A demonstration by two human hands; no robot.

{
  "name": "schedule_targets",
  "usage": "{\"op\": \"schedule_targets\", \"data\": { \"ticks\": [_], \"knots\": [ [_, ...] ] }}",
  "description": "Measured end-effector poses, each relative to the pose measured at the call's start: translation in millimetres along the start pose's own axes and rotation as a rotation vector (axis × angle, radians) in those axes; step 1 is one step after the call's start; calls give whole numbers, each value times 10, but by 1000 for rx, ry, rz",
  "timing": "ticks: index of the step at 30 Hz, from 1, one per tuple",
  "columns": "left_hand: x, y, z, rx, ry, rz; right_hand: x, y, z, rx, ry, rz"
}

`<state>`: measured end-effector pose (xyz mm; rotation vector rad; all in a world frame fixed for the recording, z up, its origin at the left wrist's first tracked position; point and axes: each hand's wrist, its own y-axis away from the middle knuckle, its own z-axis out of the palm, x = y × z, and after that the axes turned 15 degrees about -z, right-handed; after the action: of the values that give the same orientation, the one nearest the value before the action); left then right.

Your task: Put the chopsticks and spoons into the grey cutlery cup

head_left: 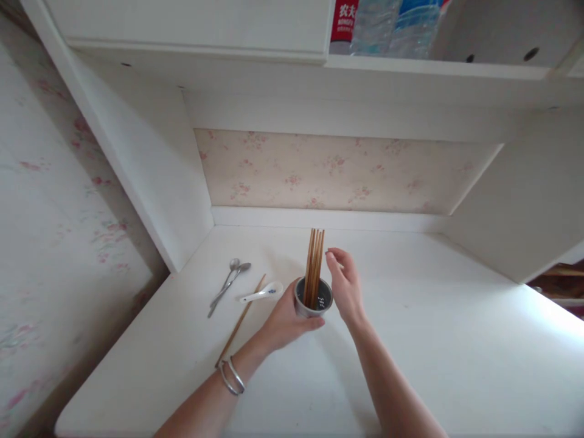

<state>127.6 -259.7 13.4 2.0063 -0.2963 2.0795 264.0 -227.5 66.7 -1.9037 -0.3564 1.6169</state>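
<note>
Chopstick holder (314, 301), full of wooden chopsticks (314, 267), mid-worktop (433, 340) in my left hand (285, 319).
My left fingers wrap it; my right hand (344, 283) fingers, loosely curled, touch the sticks. A hard nudge could tip the top-heavy cup toward the ceramic spoon (262, 294) lying left.

One head-worn camera looks forward and steeply down, close over the white table (410, 340), facing the floral wall (337, 170) beneath a shelf (410, 79).
</note>
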Motion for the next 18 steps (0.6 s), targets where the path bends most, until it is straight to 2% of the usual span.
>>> {"op": "schedule_targets", "data": {
  "ticks": [2,3,4,6,8,11,13,18],
  "knots": [
    [-3,10,27,31,14,3,-257,-9,55,32,120,-171],
    [2,20,35,37,15,8,-398,-6,102,-36,127,-241],
    [10,31,38,32,14,7,-533,0,164,-165,114,-294],
    [30,53,31,-4,14,-14,-749,8,336,-547,81,-401],
    [41,71,11,-42,14,-54,-849,-5,559,-904,152,-476],
    [28,86,-27,-27,-31,-66,-785,-70,931,-1257,431,-578],
    [12,91,-48,2,-99,-34,-659,-126,1170,-1428,630,-577],
    [16,109,-55,79,-171,27,-325,-210,1604,-1665,854,-469]
  ]
}}
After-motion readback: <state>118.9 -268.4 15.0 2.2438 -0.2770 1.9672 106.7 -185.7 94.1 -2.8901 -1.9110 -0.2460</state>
